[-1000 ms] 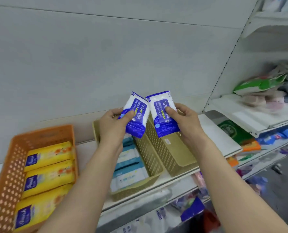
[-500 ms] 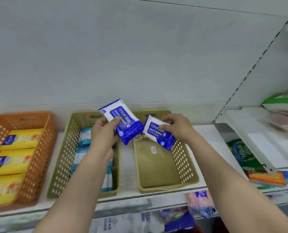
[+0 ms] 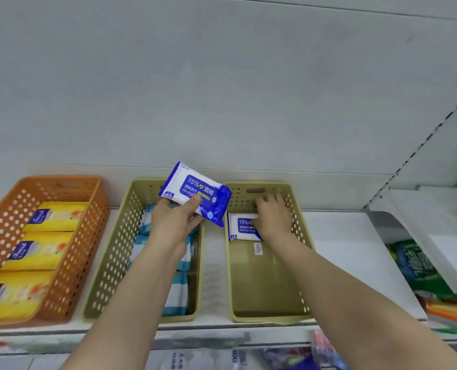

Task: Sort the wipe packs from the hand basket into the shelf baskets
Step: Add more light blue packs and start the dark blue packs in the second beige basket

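Where the view begins at its lower edge, blurred packaged goods (image 3: 222, 359) sit on a lower shelf, too smeared to identify. Above them runs the white shelf board (image 3: 355, 257), carrying three perforated plastic baskets side by side.

Left: orange perforated plastic basket (image 3: 75, 263), holding three yellow wipe packs with dark blue labels (image 3: 43, 252), lined up front to back.

Middle: olive-tan perforated basket (image 3: 115, 252), holding white-and-teal wipe packs (image 3: 176, 292), partly hidden behind the left forearm.

Right: second olive-tan perforated basket (image 3: 264, 300), its floor mostly bare, a small white sticker (image 3: 258, 248) on it.

Right hand (image 3: 272, 217) reaches into the far end of this right basket, fingers bent down onto a blue-and-white alcohol wipe pack (image 3: 242, 227) lying flat on the basket floor near the back wall. Thumb and fingertips pinch its right edge.

Left hand (image 3: 175, 222) is raised over the far end of the middle basket, clamped on a second blue-and-white alcohol wipe pack marked "75%" (image 3: 195, 192); thumb lies across the face, fingers underneath. This pack is tilted, held in the air above the gap between the two tan baskets.

Far right: a neighbouring white shelf unit (image 3: 435, 225) with a green packet (image 3: 419, 271) below it.

Behind everything: plain grey-white back panel (image 3: 222, 89).
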`<state>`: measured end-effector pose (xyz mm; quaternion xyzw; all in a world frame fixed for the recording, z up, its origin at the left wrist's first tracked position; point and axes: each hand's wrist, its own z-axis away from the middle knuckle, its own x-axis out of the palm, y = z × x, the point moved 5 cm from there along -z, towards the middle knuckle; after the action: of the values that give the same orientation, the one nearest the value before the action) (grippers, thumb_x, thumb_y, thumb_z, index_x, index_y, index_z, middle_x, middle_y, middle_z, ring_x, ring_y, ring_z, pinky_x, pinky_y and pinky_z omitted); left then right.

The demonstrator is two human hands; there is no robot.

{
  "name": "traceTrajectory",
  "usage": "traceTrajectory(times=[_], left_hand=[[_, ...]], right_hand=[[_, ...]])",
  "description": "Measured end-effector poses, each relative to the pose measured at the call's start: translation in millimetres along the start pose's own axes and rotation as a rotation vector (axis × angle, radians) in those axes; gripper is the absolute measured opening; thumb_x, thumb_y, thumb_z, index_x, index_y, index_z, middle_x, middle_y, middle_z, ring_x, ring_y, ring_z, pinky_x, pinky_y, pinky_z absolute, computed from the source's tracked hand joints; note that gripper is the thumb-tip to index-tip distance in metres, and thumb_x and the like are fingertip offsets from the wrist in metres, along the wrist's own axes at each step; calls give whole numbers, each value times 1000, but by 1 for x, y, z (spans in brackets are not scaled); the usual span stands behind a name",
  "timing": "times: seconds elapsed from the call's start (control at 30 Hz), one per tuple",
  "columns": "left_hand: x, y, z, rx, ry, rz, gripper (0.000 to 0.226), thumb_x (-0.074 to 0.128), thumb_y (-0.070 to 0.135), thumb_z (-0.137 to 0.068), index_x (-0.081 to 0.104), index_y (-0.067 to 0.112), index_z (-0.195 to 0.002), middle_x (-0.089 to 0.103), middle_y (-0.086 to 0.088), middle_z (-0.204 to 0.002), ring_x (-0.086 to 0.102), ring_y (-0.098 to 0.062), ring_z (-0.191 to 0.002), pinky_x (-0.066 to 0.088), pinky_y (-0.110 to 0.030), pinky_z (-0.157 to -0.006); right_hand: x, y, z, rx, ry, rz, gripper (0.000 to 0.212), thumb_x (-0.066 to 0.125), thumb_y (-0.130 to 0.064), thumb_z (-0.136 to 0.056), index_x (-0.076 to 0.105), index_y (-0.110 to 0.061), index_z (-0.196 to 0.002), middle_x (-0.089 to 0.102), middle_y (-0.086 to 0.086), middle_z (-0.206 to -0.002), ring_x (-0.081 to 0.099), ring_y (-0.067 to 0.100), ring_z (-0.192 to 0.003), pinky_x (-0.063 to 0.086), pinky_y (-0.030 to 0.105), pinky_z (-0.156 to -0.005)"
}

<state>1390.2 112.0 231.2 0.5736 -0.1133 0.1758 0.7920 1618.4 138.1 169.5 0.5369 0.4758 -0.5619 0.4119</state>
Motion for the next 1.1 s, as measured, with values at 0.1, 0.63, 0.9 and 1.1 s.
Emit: traceTrajectory(times=[0.1, 0.63, 0.9, 1.1], left_hand=[[8, -4, -1, -12, 0, 40, 37, 67, 4, -89, 54, 8, -123, 70, -13, -113, 70, -24, -102, 59, -35, -82], [48, -53, 14, 233, -73, -410, 36, 66, 15, -91, 51, 26, -121, 60, 18, -113, 56, 10, -103, 45, -15, -84], [39, -84, 27, 134, -121, -513, 31, 39, 16, -104, 50, 33, -127, 65, 14, -103, 64, 11, -79, 48, -9, -55], [42, -84, 30, 108, -100, -509, 31, 35, 16, -105, 50, 30, -128, 65, 10, -97, 66, 10, -70, 47, -10, -47]], right_hand=[[14, 3, 4, 71, -122, -156, 29, 60, -32, -93, 65, -11, -113, 64, 10, -119, 58, 31, -110, 49, 33, -81], [-91, 38, 23, 123, -40, -955, 15, 83, -24, -76, 71, -24, -86, 75, -1, -91, 72, 19, -86, 57, 37, -81], [-41, 13, 43, -162, -405, -373, 33, 75, -37, -83, 72, -22, -113, 68, -2, -113, 61, 19, -102, 48, 31, -84], [-10, 9, 46, -184, -402, -126, 43, 75, -33, -82, 63, -26, -123, 63, -1, -122, 59, 22, -108, 52, 36, -85]])
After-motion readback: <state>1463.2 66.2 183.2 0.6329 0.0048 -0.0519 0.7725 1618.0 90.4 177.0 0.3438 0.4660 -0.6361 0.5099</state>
